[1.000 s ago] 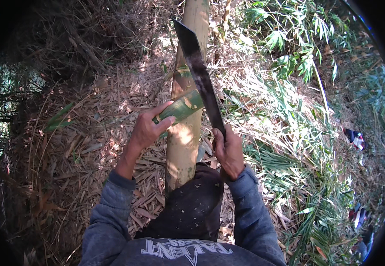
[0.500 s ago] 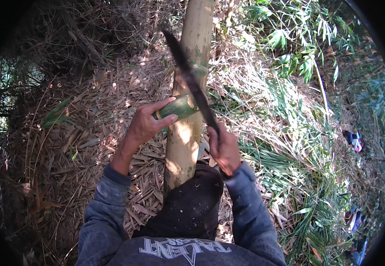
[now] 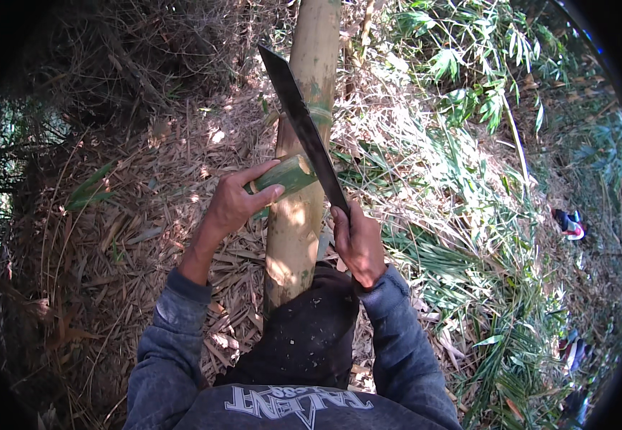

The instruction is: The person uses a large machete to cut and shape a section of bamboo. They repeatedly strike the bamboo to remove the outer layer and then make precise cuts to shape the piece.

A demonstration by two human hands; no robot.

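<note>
A short piece of green bamboo [image 3: 287,176] lies across a thick pale bamboo pole [image 3: 293,244]. My left hand [image 3: 238,199] grips its left end, thumb below and fingers above. In my right hand [image 3: 359,240] is the handle of a machete [image 3: 301,118], its long dark blade slanting up and to the left over the pole. The blade passes close by the right end of the green piece; whether they touch I cannot tell. That end has a pale cut patch at its upper edge.
The pole runs from my dark-trousered leg [image 3: 304,330] away to the far edge. Dry fallen leaves [image 3: 153,244] cover the ground on the left, with tangled twigs behind. Cut green bamboo leaves [image 3: 433,251] lie to the right. Small coloured items [image 3: 572,226] sit at far right.
The machete, blurred before, now shows sharply and sits slightly further left, its blade more upright near the hand. My left hand and the green bamboo piece have barely shifted.
</note>
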